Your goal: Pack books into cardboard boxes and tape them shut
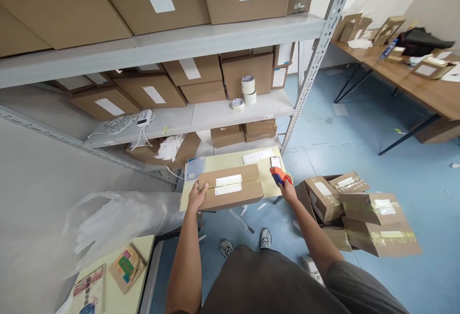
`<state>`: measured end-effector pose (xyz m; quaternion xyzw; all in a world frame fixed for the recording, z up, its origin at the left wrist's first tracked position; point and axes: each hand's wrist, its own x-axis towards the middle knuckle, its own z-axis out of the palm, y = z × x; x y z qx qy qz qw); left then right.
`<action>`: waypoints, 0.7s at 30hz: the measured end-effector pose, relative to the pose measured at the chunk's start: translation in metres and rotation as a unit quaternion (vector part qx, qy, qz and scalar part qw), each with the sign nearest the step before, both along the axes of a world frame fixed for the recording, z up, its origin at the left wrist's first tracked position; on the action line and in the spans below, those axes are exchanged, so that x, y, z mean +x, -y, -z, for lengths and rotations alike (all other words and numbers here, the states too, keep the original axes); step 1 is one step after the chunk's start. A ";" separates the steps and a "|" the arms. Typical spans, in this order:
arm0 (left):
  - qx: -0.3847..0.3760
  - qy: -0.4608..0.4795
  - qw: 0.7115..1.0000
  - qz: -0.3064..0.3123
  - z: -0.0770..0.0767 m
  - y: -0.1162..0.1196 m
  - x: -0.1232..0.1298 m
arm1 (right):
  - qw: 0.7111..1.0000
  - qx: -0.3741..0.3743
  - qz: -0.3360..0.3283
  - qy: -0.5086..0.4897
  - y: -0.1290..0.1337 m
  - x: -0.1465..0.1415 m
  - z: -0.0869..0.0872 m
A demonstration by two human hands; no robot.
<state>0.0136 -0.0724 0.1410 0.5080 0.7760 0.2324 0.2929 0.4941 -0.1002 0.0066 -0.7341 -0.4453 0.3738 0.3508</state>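
Observation:
A closed cardboard box (237,194) with two white labels lies on a small pale yellow table (230,157) in front of me. My left hand (196,196) grips its left end, thumb on the top face and fingers down the side. My right hand (287,191) is wrapped round an orange and blue tape dispenser (277,176), held to the right of the box and apart from it. A strip of white paper (258,156) lies behind the box.
A metal shelf (223,36) full of cartons overhangs the table, with white tape rolls (248,88) and a power strip (144,118) on it. Taped boxes (373,208) are heaped on the floor at right. A plastic bag (118,218) bulges at left; a wooden desk (424,88) stands behind.

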 end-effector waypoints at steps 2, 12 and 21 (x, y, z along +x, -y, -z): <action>-0.010 0.024 1.000 0.009 0.011 -0.011 0.023 | 1.000 0.017 0.011 0.011 0.009 0.011 -0.015; -0.011 0.053 0.998 0.035 0.039 -0.050 0.068 | 0.993 0.085 -0.065 -0.042 0.009 0.005 -0.101; -0.006 0.046 0.998 0.035 0.032 -0.056 0.074 | 0.945 0.104 -0.294 -0.102 -0.035 -0.094 -0.158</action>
